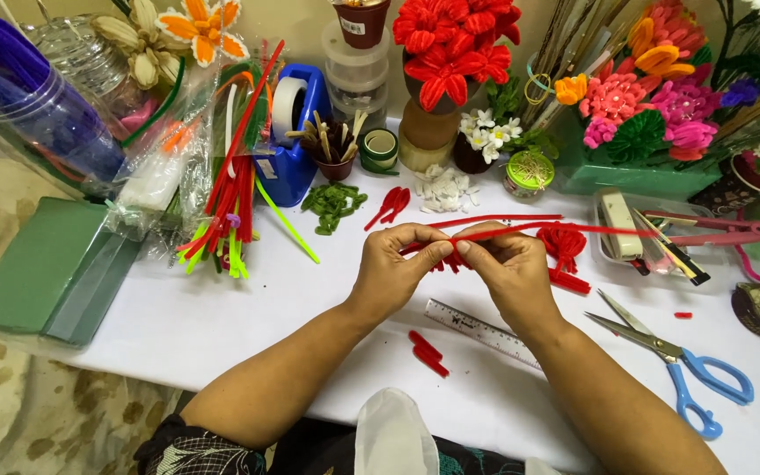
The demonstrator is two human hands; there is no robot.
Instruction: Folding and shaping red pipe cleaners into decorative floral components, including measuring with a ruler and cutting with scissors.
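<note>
both hands, left hand (395,264) and right hand (507,268), pinched on a red pipe cleaner (521,230) held just above the desk (222,317); risk of the long free end springing out of the bend, or snagging the red petal piece (563,242) beside it.

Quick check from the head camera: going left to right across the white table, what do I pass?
Green foam blocks → bundle of coloured pipe cleaners → blue tape dispenser → left hand → right hand, both pinching a red pipe cleaner → blue-handled scissors.
</note>
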